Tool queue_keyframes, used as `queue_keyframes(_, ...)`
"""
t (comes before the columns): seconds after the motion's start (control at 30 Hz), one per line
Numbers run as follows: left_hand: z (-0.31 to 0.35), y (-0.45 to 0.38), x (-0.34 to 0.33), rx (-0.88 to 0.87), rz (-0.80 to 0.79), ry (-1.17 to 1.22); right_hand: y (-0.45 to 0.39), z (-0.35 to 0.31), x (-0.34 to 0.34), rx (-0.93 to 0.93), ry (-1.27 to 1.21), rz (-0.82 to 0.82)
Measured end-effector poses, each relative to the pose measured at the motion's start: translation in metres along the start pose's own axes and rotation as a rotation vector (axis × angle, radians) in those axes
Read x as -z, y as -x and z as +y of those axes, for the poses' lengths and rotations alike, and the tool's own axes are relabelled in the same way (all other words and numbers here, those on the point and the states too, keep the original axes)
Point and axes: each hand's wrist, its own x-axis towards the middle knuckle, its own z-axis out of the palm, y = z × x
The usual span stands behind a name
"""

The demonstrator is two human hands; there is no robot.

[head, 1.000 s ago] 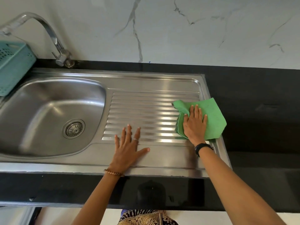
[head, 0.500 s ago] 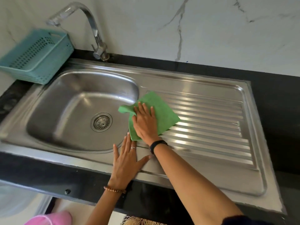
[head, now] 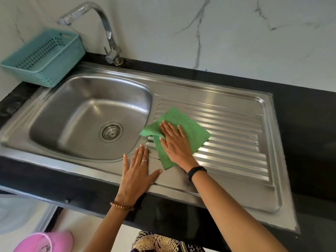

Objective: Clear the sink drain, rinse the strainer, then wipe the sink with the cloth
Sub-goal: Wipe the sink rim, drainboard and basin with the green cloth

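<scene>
The green cloth (head: 190,124) lies on the left end of the ribbed drainboard (head: 236,142), one corner folded up near the basin's right rim. My right hand (head: 174,142) is laid flat on the cloth with fingers stretched out, pressing it down. My left hand (head: 136,171) rests flat and empty on the sink's front rim, just left of the cloth, fingers spread. The round metal strainer (head: 111,132) sits in the drain at the bottom of the steel basin (head: 72,110). The basin looks empty.
A curved faucet (head: 109,33) stands behind the basin with no water running. A teal plastic basket (head: 45,57) sits at the basin's back left corner. Black counter (head: 309,124) borders the sink on the right. A pink object (head: 45,240) is on the floor below.
My right hand slid the cloth from the drainboard's right end leftward to the basin's edge. The left hand stayed on the front rim. The view swung left.
</scene>
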Motion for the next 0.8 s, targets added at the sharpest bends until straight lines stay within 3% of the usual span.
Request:
queue_keyframes(0.33,0.089,0.011,-0.021,-0.338,-0.099,-0.005,0.103,0.114,0.036,-0.277,-0.009,0.086)
queue_keyframes(0.53,0.102,0.018,-0.036,-0.330,-0.161,-0.077,0.138,0.159,0.049,-0.496,0.009,0.069)
queue_keyframes(0.8,0.098,0.016,-0.033,-0.336,-0.191,-0.072,0.165,0.138,0.048,-0.653,0.033,0.114)
